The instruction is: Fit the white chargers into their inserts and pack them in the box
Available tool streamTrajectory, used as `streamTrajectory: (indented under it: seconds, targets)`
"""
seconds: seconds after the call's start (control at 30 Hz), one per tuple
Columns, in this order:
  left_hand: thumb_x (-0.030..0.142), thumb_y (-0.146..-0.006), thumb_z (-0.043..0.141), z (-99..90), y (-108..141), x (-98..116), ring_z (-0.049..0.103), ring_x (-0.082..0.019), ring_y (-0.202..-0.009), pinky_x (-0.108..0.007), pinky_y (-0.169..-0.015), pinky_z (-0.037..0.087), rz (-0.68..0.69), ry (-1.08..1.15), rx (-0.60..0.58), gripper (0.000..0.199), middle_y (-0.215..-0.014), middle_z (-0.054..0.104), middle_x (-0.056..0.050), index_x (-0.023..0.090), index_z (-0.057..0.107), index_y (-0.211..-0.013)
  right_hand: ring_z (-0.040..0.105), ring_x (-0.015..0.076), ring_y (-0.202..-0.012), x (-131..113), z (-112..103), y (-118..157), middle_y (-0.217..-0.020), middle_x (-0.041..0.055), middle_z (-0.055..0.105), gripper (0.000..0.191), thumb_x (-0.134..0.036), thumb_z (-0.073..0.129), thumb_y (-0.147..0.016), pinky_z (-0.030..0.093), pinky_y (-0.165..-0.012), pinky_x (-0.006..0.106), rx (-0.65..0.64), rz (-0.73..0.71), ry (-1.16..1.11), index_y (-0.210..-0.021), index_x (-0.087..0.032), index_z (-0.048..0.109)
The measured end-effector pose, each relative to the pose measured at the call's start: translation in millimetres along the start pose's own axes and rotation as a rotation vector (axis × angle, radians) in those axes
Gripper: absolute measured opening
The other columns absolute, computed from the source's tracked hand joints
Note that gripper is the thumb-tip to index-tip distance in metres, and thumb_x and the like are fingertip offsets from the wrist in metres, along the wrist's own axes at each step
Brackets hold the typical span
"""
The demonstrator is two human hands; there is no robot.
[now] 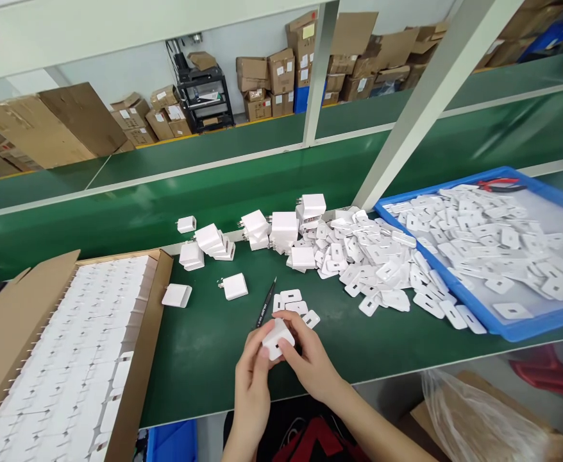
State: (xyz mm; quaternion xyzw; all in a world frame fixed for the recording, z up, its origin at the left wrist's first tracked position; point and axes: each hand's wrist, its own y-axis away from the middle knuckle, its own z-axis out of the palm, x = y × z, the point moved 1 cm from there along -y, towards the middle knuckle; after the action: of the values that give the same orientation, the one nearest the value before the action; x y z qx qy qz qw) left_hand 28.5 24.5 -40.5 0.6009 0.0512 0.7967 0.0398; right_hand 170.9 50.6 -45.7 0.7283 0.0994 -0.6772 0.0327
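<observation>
Both hands meet over the near edge of the green bench around one white charger body (276,337). My left hand (251,378) grips it from the left. My right hand (310,360) pinches it from the right, thumb on its side. A black pen-like tool (265,304) lies just beyond the hands. Three small white cover plates (295,304) rest beside the tool. Several loose white charger bodies (257,234) lie farther back.
A cardboard box (144,359) packed with rows of white chargers stands at the left. A heap of white cover plates (382,269) spreads right of centre, next to a blue tray (517,330) full of them. Red-handled pliers (500,186) lie in the tray's far corner.
</observation>
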Motion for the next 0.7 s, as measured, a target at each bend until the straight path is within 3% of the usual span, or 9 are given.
streamTrajectory:
  seconds: [0.07,0.2,0.37,0.47,0.6,0.7]
  targets:
    - [0.055,-0.104,0.053,-1.2,-0.6,-2.5,0.067,-0.032,-0.127,-0.042,-0.102,0.061,0.005,-0.005,-0.010,0.047,-0.147,0.063,-0.014,0.026,0.073,-0.135,0.057,0.0176,-0.074,2.5,0.2,0.1,-0.092,0.0026,0.060,0.035,-0.043,0.055,-0.103,0.052,-0.065,0.030,0.005,0.003,-0.035,-0.133,-0.025,0.057]
    - [0.051,-0.101,0.061,-4.0,-3.1,-4.2,0.065,-0.031,-0.128,-0.039,-0.103,0.058,0.121,-0.197,0.020,0.042,-0.141,0.066,-0.011,0.030,0.072,-0.137,0.060,0.0176,-0.073,2.7,-0.5,-0.9,-0.088,0.0016,0.061,0.038,-0.049,0.057,-0.103,0.054,-0.066,0.031,-0.009,0.016,-0.097,-0.133,-0.025,0.056]
    - [0.048,-0.104,0.057,-7.9,-4.4,-3.8,0.065,-0.029,-0.124,-0.035,-0.094,0.059,0.197,-0.308,-0.016,0.038,-0.139,0.066,-0.010,0.033,0.072,-0.136,0.065,0.0180,-0.072,-1.2,-1.7,-2.0,-0.088,0.0018,0.065,0.036,-0.053,0.051,-0.106,0.054,-0.069,0.033,-0.051,-0.020,-0.212,-0.128,-0.025,0.058]
    - [0.049,-0.106,0.051,-9.4,-2.5,-5.0,0.063,-0.030,-0.125,-0.037,-0.098,0.057,0.167,-0.295,-0.026,0.042,-0.142,0.065,-0.010,0.033,0.070,-0.140,0.065,0.0175,-0.068,-1.4,-0.9,-2.0,-0.082,0.0007,0.065,0.033,-0.051,0.055,-0.105,0.053,-0.066,0.032,-0.034,0.018,-0.188,-0.122,-0.024,0.062]
    - [0.053,-0.111,0.029,-7.7,-0.8,-5.9,0.061,-0.031,-0.129,-0.043,-0.107,0.052,0.152,-0.230,-0.092,0.055,-0.144,0.061,-0.011,0.029,0.064,-0.146,0.063,0.0171,-0.068,0.3,0.0,-1.5,-0.080,0.0007,0.065,0.034,-0.051,0.055,-0.105,0.050,-0.064,0.030,-0.009,0.031,-0.151,-0.120,-0.022,0.064]
    - [0.051,-0.110,0.033,-5.7,-2.6,-4.3,0.058,-0.031,-0.131,-0.044,-0.111,0.048,0.204,-0.316,-0.091,0.051,-0.142,0.062,-0.011,0.028,0.065,-0.142,0.056,0.0159,-0.067,1.9,-0.6,-1.2,-0.080,-0.0001,0.062,0.034,-0.051,0.057,-0.103,0.047,-0.062,0.029,0.034,0.019,-0.064,-0.117,-0.022,0.066]
